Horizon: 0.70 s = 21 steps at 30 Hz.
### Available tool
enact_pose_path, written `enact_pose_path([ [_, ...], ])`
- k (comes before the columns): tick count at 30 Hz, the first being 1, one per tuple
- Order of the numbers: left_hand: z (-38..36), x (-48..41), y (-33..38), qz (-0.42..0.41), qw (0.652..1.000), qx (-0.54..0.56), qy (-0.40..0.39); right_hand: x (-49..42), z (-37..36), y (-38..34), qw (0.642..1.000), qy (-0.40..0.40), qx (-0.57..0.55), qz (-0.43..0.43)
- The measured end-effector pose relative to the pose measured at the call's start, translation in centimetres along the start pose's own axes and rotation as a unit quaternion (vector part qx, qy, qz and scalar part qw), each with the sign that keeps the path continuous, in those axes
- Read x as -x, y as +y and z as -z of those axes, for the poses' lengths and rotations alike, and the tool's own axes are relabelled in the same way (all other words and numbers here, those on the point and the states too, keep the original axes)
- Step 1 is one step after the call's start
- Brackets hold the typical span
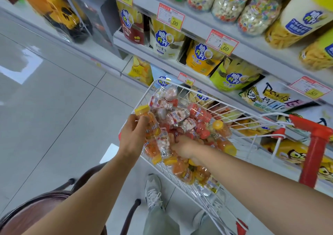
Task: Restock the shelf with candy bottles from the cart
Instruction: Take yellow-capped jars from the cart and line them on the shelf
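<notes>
Chair: a dark round chair (pixel 36 209) stands on the pale tiled floor (pixel 54 108), nearest the camera at lower left.
Shoe: a pale laced trainer (pixel 153 191) sits just beside the cart's near side.
Left hand: the left hand (pixel 132 135) is over the cart's left rim, fingers curled round a yellow-capped orange bottle (pixel 152 124). A silver-capped bottle (pixel 164 142) and another orange one are bunched below it in the same grasp.
Right hand: the right hand (pixel 183 147) is pushed down into the pile in the middle of the cart. Its fingertips are buried, so its grip cannot be told.
Cart: the white wire cart (pixel 180 86) with a red handle (pixel 313 132) is heaped with candy bottles (pixel 180 116), orange and pink-and-white.
Shelf: the shelf (pixel 198 22) behind the cart's far rim carries price tags (pixel 170 16), snack bags (pixel 166 38) and, on the top tier, jars (pixel 228 2) of mixed sweets.
</notes>
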<state>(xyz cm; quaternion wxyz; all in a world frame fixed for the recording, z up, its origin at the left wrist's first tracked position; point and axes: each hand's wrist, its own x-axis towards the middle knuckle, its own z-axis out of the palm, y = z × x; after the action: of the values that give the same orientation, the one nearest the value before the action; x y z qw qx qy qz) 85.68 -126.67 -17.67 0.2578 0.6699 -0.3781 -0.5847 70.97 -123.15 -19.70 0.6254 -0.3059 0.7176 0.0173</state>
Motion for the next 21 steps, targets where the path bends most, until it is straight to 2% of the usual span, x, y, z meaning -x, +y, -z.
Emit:
enact_pose_path([
  [4, 0.2, -0.2, -0.4, 0.017, 1.0, -0.002, -0.017, 0.1, -0.1, 0.3, 0.999, 0.012, -0.035, -0.003],
  [11, 0.4, -0.5, -0.3, 0.041, 0.998, -0.024, -0.034, 0.6, 0.0, 1.5, 0.991, 0.036, -0.12, 0.043],
  [16, 0.3, 0.4, 1.3, 0.006, 0.998, -0.058, -0.026, 2.5, 3.5, 1.5, 0.975, 0.079, -0.168, 0.12],
  [21, -1.4, 2.8, 6.6, -0.06, 0.997, -0.021, -0.05, 7.2, 8.5, 0.2, 0.945, 0.129, -0.204, 0.221],
])
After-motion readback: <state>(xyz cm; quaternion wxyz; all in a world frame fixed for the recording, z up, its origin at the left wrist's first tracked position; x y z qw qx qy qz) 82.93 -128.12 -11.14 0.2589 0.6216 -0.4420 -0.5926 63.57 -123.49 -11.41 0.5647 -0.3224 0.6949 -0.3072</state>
